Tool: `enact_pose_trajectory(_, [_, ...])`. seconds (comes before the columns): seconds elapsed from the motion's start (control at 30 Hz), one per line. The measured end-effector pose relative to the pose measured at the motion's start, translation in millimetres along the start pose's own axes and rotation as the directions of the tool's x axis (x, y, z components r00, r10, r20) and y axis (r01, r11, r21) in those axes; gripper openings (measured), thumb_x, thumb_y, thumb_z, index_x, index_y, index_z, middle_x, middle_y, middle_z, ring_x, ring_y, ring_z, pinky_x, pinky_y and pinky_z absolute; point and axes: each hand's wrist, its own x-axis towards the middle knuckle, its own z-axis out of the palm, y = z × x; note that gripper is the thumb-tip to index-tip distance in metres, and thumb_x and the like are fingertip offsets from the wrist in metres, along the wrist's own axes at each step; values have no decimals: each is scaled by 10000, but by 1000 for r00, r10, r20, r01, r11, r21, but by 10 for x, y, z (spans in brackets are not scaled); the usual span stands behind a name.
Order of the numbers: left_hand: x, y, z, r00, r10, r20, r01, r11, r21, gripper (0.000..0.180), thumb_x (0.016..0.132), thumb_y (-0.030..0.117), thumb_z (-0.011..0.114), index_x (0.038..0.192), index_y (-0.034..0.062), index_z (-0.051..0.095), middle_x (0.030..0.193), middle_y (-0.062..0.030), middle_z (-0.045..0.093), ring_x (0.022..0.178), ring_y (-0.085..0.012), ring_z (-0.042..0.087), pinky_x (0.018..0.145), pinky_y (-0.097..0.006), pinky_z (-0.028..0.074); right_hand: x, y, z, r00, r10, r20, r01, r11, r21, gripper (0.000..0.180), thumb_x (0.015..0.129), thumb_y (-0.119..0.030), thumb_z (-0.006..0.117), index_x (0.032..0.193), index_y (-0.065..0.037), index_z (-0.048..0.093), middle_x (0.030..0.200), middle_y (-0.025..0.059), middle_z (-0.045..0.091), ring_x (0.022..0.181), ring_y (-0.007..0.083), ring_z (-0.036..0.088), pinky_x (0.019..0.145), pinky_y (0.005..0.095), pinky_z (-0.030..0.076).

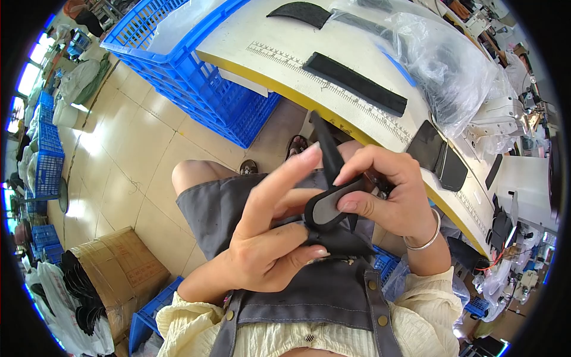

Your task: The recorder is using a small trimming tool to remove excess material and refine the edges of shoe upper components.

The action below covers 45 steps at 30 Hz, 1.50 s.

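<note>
Above my lap, both hands are on a black, flexible sewn-looking piece (322,202) with a rounded end. A smooth grey oval (331,208) faces up on that end. My right hand (395,193) pinches it, thumb on the grey face and fingers behind. My left hand (267,238) grips the lower black flap (342,243) between thumb and bent fingers, its index finger stretched out along the side. A long black strip (326,146) sticks up from between the hands, away from me. What the piece belongs to cannot be made out.
A white worktable (256,27) with ruler markings curves along the right. On it lie a black strip (357,83), a phone (426,144), plastic bags (443,71) and a sewing machine (493,119). Blue crates (202,89) stand at the far left, a cardboard box (128,268) at the near left.
</note>
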Motion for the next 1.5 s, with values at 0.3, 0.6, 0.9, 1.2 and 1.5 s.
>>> enact_pose_trajectory(0.3, [46, 67, -243, 951, -72, 300, -30, 947, 319, 294, 689, -34, 705, 599, -55, 426, 1141, -295, 554, 931, -351, 620, 782, -349, 514, -142, -203, 121, 890, -302, -341, 142, 896, -421, 398, 742, -183, 762, 1079, -44, 601, 917, 92, 567, 669, 178, 537, 525, 237, 436])
enact_pose_trajectory(0.6, [-32, 67, -217, 957, -86, 276, -15, 938, 347, 403, 860, 147, 636, 611, -60, 397, 1107, -315, 565, 945, -330, 619, 808, -329, 493, -240, -97, 288, 697, -717, 23, 367, 329, -870, 174, 772, -120, 673, 939, -76, 663, 778, -4, 550, 506, 79, 400, 421, 198, 280])
enact_pose_trajectory(0.9, [-39, 70, -218, 950, -88, 301, -37, 922, 386, 389, 873, 151, 619, 628, -89, 435, 1115, -327, 557, 934, -330, 626, 771, -313, 506, -267, -54, 331, 702, -707, 81, 363, 257, -896, 184, 743, -120, 654, 923, -81, 658, 792, -12, 553, 537, 82, 400, 445, 180, 300])
enact_pose_trajectory(1.2, [-7, 73, -230, 912, -142, 385, -18, 924, 382, 374, 851, 118, 634, 607, -82, 432, 1140, -331, 553, 925, -352, 642, 773, -329, 520, -260, -14, 330, 805, -592, 47, 397, 477, -784, 177, 739, -97, 665, 908, -51, 643, 778, -5, 571, 525, 115, 435, 448, 205, 329])
enact_pose_trajectory(1.5, [34, 20, -264, 891, -72, 449, -58, 962, 268, 289, 610, -41, 725, 595, -31, 436, 1240, -292, 510, 808, -308, 640, 601, -329, 522, -84, -137, -7, 998, 53, -40, -49, 996, 76, 374, 759, -174, 762, 1045, 0, 595, 924, 67, 635, 792, 115, 578, 663, 263, 457])
